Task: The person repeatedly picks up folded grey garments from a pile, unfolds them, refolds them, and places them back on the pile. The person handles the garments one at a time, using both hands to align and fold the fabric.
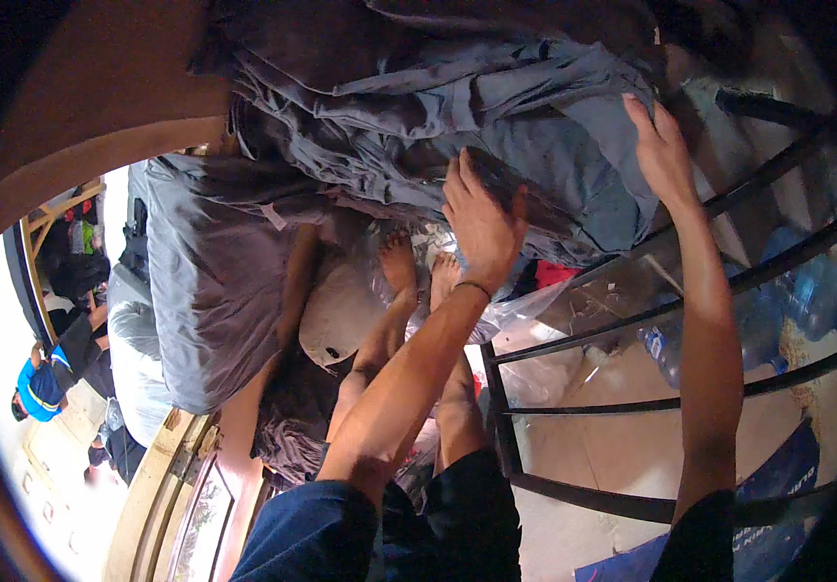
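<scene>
A heap of dark grey cloth, seemingly garments, lies in thick folds in front of me. My left hand rests at its near edge, fingers stretched out and thumb apart, with a thin band round the wrist. At the right edge of the heap, my right hand touches the cloth, its thumb and a finger extended; the other fingers are partly hidden. Neither hand visibly grips the fabric. More grey cloth hangs to the left in a broad drape.
Black metal rails curve along the right, under my right arm. Beyond them lie large clear blue-tinted bottles. Clear plastic is near my bare feet. A wooden door frame stands lower left, with a person in blue outside.
</scene>
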`<control>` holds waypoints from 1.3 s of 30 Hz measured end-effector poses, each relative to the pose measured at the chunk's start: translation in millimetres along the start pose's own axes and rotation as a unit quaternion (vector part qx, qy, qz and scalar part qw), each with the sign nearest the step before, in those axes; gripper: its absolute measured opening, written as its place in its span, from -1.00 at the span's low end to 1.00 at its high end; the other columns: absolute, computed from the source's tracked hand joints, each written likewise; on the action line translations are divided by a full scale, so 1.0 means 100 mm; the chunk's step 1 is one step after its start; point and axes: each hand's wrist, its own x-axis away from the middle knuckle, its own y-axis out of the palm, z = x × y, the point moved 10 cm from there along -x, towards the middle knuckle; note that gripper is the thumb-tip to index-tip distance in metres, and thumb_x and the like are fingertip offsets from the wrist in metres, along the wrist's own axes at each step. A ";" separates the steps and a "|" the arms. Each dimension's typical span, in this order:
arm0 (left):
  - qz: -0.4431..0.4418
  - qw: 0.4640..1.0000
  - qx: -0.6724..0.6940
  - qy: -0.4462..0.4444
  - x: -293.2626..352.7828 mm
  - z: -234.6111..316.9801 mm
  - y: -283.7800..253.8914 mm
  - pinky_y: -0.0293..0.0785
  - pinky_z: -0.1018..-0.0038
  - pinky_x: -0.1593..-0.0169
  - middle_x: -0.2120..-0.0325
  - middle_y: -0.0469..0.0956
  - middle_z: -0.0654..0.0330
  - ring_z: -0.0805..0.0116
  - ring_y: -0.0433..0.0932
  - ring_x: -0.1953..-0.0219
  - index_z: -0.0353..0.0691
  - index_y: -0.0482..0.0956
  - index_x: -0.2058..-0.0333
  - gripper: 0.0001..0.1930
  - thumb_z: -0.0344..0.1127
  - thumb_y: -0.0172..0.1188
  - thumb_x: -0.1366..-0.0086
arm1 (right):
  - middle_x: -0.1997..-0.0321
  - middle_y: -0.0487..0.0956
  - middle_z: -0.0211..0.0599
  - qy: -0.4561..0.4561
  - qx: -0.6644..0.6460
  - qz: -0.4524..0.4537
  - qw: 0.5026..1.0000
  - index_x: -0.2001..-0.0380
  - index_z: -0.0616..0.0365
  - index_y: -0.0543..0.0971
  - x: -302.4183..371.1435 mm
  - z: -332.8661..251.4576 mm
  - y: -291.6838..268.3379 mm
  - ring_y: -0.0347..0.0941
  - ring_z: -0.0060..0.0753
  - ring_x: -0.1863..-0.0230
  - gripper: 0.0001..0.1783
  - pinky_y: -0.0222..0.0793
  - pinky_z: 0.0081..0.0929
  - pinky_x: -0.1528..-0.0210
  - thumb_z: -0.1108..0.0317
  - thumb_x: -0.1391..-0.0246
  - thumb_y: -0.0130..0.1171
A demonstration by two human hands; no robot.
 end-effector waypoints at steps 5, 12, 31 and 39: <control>-0.264 0.939 0.182 -0.127 0.21 0.00 0.19 0.58 0.03 0.22 0.38 0.67 -0.19 -0.28 0.67 0.33 -0.42 0.49 -0.08 -0.49 -0.16 0.38 -0.32 | -0.13 0.64 0.27 -0.041 0.091 -0.080 0.992 -0.20 0.40 0.53 0.45 -0.21 0.31 0.55 0.27 -0.21 -0.27 0.37 -0.16 -0.32 -0.14 -0.38 0.13; -0.115 0.942 0.315 -0.015 -0.25 0.79 -0.40 0.44 0.25 0.46 0.57 0.59 -0.09 0.14 0.56 0.60 -0.36 0.62 0.19 -0.76 -0.26 0.34 -0.39 | -0.43 0.30 0.32 -0.210 0.069 -0.152 0.963 -0.48 0.36 0.07 0.83 -0.30 0.63 0.28 0.28 -0.45 0.25 0.17 -0.05 -0.51 -0.09 0.04 0.54; -0.312 0.920 0.192 -0.138 0.58 -0.06 0.54 0.60 -0.05 0.07 0.11 0.68 -0.33 -0.41 0.67 0.15 -0.31 0.37 -0.22 -0.44 -0.26 0.35 -0.33 | -0.51 0.38 0.11 -0.071 0.003 -0.079 0.994 -0.47 0.34 0.27 0.45 0.25 0.34 0.26 0.08 -0.53 -0.20 0.07 -0.23 -0.55 0.06 -0.32 0.09; -0.194 0.940 0.280 -0.019 -0.13 1.12 -0.30 0.58 -0.06 0.08 0.16 0.65 -0.21 -0.37 0.64 0.15 -0.30 0.49 0.04 -0.66 -0.43 0.32 -0.22 | -0.51 0.32 0.12 -0.097 -0.159 -0.153 0.971 -0.52 0.34 0.09 0.71 0.40 0.71 0.30 0.04 -0.48 0.04 0.12 -0.25 -0.54 -0.03 -0.20 0.29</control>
